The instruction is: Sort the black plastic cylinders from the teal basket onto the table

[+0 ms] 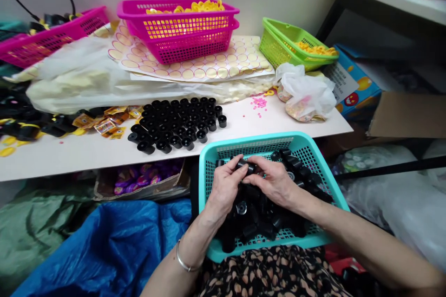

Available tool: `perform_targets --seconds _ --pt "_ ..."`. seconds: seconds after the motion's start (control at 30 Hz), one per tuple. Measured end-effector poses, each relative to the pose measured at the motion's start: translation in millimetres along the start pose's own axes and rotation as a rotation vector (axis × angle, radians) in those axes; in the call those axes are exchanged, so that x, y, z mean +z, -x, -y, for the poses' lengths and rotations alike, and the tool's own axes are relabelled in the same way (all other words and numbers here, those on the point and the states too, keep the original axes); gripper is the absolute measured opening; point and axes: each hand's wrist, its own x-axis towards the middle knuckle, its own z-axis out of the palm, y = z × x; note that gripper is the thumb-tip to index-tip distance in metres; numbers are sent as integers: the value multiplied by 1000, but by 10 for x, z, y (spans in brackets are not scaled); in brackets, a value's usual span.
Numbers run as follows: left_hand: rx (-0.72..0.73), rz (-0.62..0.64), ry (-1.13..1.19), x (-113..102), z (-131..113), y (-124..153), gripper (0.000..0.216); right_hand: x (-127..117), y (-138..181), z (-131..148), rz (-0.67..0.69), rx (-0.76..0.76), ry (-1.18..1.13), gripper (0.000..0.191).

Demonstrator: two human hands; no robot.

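A turquoise plastic basket rests on my lap, with many small black plastic cylinders lying loose in it. Over the basket, my left hand pinches a black plastic cylinder between thumb and fingers. The other end of that same cylinder is gripped by my right hand. Part of the piece is hidden behind the fingertips. On the white table ahead, similar black cylinders stand upright in a packed group.
Pink baskets of yellow pieces sit on printed sheets at the back. A green basket, white plastic bags and tiny pink beads are to the right. Orange packets lie left. Below the table is a carton of purple items.
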Motion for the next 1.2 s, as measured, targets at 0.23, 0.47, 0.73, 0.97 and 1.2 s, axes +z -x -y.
perform_targets --seconds 0.23,0.47,0.73,0.97,1.2 --pt "110 -47 -78 20 -239 -29 72 -71 -286 204 134 -178 470 32" --pt "301 -149 -445 -328 -345 -251 44 -200 -1372 -202 -237 131 160 38" --pt "467 271 -1320 -320 -661 -763 17 99 -2241 -665 -205 188 61 28" --pt "464 273 -1524 -193 -723 -1170 19 279 -2612 -650 -109 141 -64 8" --pt "406 246 -1519 -220 -693 -1404 32 92 -2539 -432 -93 170 -242 15"
